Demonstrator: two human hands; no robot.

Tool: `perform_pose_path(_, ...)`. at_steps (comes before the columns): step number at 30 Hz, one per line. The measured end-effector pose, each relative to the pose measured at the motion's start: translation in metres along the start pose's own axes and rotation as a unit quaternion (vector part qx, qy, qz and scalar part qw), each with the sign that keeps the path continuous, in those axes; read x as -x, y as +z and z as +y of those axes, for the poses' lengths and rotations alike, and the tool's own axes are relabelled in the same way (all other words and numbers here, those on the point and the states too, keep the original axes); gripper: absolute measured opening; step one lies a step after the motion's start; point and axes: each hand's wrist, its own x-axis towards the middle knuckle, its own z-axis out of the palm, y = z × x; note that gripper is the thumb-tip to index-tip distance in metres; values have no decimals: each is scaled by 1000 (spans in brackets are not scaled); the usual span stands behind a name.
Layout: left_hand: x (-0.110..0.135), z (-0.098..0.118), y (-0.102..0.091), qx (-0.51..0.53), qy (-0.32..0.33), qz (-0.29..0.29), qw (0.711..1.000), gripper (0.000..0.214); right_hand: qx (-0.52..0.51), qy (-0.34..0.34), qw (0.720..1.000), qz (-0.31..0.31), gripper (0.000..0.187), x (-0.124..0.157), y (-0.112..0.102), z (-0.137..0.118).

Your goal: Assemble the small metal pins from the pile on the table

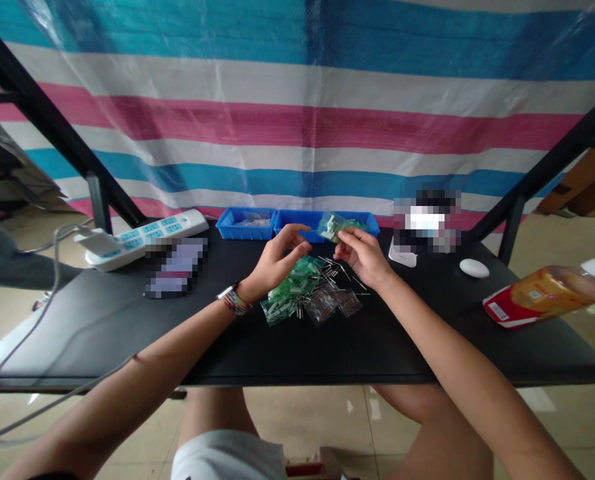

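My right hand (363, 257) is closed on a small clear bag of green parts (331, 227), held up above the black table (127, 320) in front of the blue bins. My left hand (277, 257) hovers beside it with fingers curled and apart, holding nothing that I can see. Below both hands lies a heap of green components (290, 288) with thin metal pins (334, 270) scattered next to it. Two small clear bags (333, 304) rest at the heap's right side. A beaded bracelet sits on my left wrist.
Two blue bins (247, 223) stand at the table's back edge. A white power strip (144, 238) with a plug lies back left, its cable trailing off the left side. A white mouse (474, 268) and an orange packet (542, 295) lie at the right. Black frame struts rise at both sides.
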Motion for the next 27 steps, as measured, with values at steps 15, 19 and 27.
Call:
perform_pose_path(15,-3,-17,-12,-312,38,-159,936,33,567,-215,782,-143,14,15,-1,14)
perform_pose_path(19,-4,-17,-12,-304,51,-164,937,37,619,-242,721,-197,26,15,-2,25)
perform_pose_path(27,-4,-18,-8,-228,62,-90,967,48,591,-254,754,-131,19,15,1,22)
